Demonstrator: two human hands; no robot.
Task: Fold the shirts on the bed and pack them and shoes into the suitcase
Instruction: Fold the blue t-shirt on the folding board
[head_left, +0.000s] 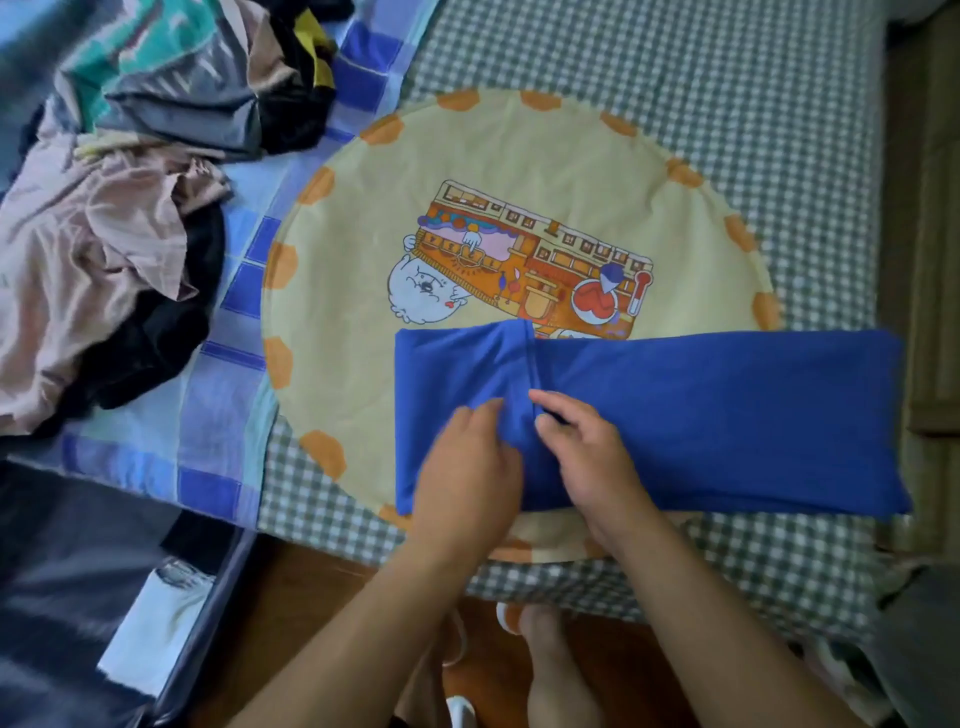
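A blue shirt (727, 415) lies folded into a long band across the near edge of the bed, over a round yellow cartoon-printed cloth (467, 156). My left hand (467, 467) rests on the band's left part, fingers curled into the fabric near a seam. Just to the right of that seam, my right hand (587, 457) pinches the blue cloth with thumb and fingers. A heap of unfolded shirts (119, 218) in pink, black, grey and teal lies on the bed's left side. The open dark suitcase (78, 597) sits on the floor at the lower left, with white cloth inside.
The bed has a grey checked sheet (727, 104) and a blue patchwork cover (234, 364) at the left. Below the bed edge are the wooden floor (291, 623) and my feet (545, 654). A dark object (924, 649) stands at the lower right.
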